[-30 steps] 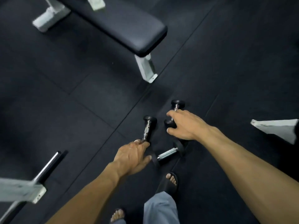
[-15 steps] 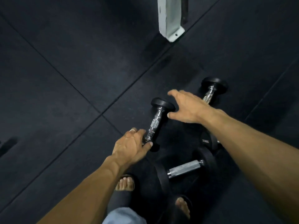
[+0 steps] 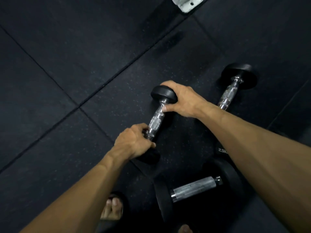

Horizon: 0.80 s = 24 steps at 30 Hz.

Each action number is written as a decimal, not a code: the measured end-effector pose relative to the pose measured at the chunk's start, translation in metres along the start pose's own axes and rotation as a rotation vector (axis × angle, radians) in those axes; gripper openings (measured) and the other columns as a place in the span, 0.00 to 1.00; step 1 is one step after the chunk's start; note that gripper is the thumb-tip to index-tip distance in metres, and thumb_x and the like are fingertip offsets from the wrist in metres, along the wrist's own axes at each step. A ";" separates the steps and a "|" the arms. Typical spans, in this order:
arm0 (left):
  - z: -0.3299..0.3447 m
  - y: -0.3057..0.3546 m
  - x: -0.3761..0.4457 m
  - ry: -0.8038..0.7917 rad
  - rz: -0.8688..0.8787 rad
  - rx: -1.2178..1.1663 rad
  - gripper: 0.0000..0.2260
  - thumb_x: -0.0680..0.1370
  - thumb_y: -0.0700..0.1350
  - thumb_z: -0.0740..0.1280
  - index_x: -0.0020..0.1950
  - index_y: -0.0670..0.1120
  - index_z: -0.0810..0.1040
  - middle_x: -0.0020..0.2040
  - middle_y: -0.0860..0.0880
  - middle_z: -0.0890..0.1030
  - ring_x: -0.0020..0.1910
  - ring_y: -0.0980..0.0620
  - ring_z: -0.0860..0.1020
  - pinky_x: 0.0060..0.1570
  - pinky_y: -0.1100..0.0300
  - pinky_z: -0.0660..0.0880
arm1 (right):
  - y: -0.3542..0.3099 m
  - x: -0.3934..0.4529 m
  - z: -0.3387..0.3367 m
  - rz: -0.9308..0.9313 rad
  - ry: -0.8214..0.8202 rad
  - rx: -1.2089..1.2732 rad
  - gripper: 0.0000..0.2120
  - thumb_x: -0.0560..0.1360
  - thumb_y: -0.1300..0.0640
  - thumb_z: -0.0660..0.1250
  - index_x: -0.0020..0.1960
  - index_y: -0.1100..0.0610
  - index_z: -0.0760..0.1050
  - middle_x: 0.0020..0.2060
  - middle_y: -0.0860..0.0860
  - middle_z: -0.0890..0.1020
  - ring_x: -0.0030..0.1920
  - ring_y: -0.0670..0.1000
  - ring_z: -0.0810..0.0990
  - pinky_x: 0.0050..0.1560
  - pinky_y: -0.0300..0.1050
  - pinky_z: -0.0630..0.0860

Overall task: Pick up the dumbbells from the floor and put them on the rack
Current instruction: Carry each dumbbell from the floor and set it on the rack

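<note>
Both hands are gripping one small dumbbell [image 3: 157, 119] that is lying at an angle on the black rubber floor [image 3: 70, 68], near the middle of the view. The left hand [image 3: 133, 143] is closing around the near end of its chrome handle, just above the near black head, while the right hand [image 3: 181, 100] is cupping the far black head, with the thumb pressing on the handle below it. A second dumbbell [image 3: 233, 86] is lying to the right, partly hidden behind the right forearm, and a larger dumbbell [image 3: 195, 187] is resting crosswise at the near right, between the two forearms. A foot in a dark sandal [image 3: 112, 209] is showing at the near edge. A white metal foot [image 3: 186, 4] of some equipment is standing at the far edge.
</note>
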<state>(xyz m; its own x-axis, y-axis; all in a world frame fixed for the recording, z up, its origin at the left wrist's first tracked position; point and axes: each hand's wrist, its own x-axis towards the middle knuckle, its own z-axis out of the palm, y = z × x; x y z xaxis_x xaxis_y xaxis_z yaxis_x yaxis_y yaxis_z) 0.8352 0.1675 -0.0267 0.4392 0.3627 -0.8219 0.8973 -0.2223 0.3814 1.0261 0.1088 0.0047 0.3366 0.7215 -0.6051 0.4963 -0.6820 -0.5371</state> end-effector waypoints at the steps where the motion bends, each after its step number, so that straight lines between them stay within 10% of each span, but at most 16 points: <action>1: -0.001 -0.001 0.000 0.000 -0.003 -0.028 0.16 0.67 0.52 0.77 0.50 0.59 0.76 0.40 0.56 0.78 0.49 0.49 0.79 0.48 0.58 0.73 | 0.000 0.001 0.000 -0.014 0.008 0.004 0.28 0.70 0.57 0.77 0.66 0.44 0.70 0.53 0.47 0.81 0.55 0.50 0.79 0.62 0.52 0.76; 13: -0.024 0.018 -0.071 0.077 0.105 -0.037 0.13 0.67 0.51 0.76 0.48 0.57 0.78 0.39 0.55 0.82 0.44 0.50 0.80 0.49 0.57 0.75 | -0.030 -0.065 -0.030 -0.071 0.114 0.056 0.28 0.71 0.54 0.76 0.67 0.43 0.70 0.55 0.46 0.81 0.57 0.51 0.79 0.62 0.55 0.75; 24: -0.137 0.134 -0.241 0.153 0.292 0.038 0.10 0.69 0.50 0.74 0.47 0.53 0.78 0.37 0.55 0.81 0.43 0.51 0.80 0.50 0.54 0.76 | -0.138 -0.211 -0.190 -0.117 0.305 0.033 0.28 0.72 0.53 0.75 0.68 0.41 0.68 0.53 0.46 0.81 0.55 0.51 0.79 0.59 0.55 0.76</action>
<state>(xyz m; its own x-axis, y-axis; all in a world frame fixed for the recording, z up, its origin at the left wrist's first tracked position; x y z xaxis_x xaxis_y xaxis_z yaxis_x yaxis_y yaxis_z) 0.8560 0.1738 0.2806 0.6815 0.4103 -0.6061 0.7318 -0.3690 0.5730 1.0388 0.0731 0.3187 0.5052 0.7945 -0.3369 0.5214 -0.5921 -0.6144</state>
